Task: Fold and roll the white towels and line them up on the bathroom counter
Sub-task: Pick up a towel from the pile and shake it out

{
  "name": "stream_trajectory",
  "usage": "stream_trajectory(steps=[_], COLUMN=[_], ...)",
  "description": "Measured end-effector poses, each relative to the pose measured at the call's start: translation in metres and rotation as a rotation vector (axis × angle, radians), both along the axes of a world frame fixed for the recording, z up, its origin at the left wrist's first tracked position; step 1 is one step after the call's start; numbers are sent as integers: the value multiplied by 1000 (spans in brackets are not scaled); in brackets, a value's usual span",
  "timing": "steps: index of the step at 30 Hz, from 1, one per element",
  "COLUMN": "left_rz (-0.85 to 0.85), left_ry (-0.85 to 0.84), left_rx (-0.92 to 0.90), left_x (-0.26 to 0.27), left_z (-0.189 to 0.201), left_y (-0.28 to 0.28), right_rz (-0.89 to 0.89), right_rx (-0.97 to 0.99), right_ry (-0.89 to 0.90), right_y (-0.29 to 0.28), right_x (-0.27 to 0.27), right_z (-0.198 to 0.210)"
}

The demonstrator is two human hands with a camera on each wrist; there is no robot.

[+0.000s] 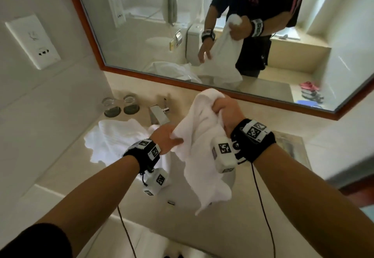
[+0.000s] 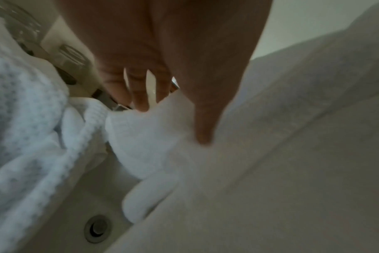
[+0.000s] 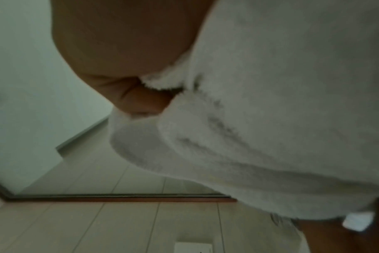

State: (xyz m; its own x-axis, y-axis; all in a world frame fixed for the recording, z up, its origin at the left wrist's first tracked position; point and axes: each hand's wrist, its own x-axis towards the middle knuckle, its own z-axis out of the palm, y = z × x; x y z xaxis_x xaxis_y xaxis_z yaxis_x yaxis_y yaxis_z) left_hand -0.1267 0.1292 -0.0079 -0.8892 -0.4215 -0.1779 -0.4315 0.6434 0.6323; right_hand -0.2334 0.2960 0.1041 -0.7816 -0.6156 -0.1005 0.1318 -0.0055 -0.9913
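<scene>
Above the sink, both hands hold one white towel (image 1: 202,146) in the air. The right hand (image 1: 227,114) is the higher one, fingers curled into a fist round a bunched top corner; its wrist view shows terry cloth squeezed out past the curled fingers (image 3: 145,101). The left hand (image 1: 166,138) sits lower and to the left, at the towel's side edge. From the head view its fingers are hidden behind the cloth, but its wrist view shows the thumb (image 2: 202,119) pressed on the fabric with the other fingers reaching round behind the fold, so it looks like a pinch on the edge.

Between the two holds the towel hangs crumpled, its long axis running roughly downward from the right fist, the free end dangling below both wrists toward the counter (image 1: 66,168) front. My judgement is that the next move turns on this: the towel is gathered, not spread, and the left hand, already on the edge, is the nearer one to slide along it to a corner so the cloth can be opened flat for folding.

Left of the hands, a second towel (image 1: 113,136) with a waffle weave lies heaped on the counter and spills over the sink. Only the left wrist view shows the sink drain (image 2: 96,228) below. Behind stand the tap (image 1: 158,114), two glasses (image 1: 121,106) and the mirror (image 1: 141,25), whose reflection shows the right fist closed on the cloth from the front. No rolled towel is visible yet.
</scene>
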Motion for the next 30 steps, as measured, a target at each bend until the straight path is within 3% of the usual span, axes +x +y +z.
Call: stream_trajectory(steps=[4,6,10,15,20,24,26,30], left_rz=[251,327,235,201,90,16,9,20], left_ry=[248,384,522,641,560,475,452,365], left_rx=[56,62,-71,-43,-13,45,94,208], left_x=[-23,-34,-57,-75,-82,-79,-75,-57], left_z=[36,62,113,151,172,173,170,159], left_y=[12,15,36,65,94,111,114,103], right_rz=[-81,-128,-150,-106,-129,159,195,163], right_rx=[57,213,624,830,422,250,199,316], right_ry=[75,192,444,570,709,928,978,824], right_y=[51,74,113,130,118,98,93,93], right_x=[-35,-55,-72,-70,-55,-22,-7,-9], right_z=[12,7,-12,-13,1,25,34,10])
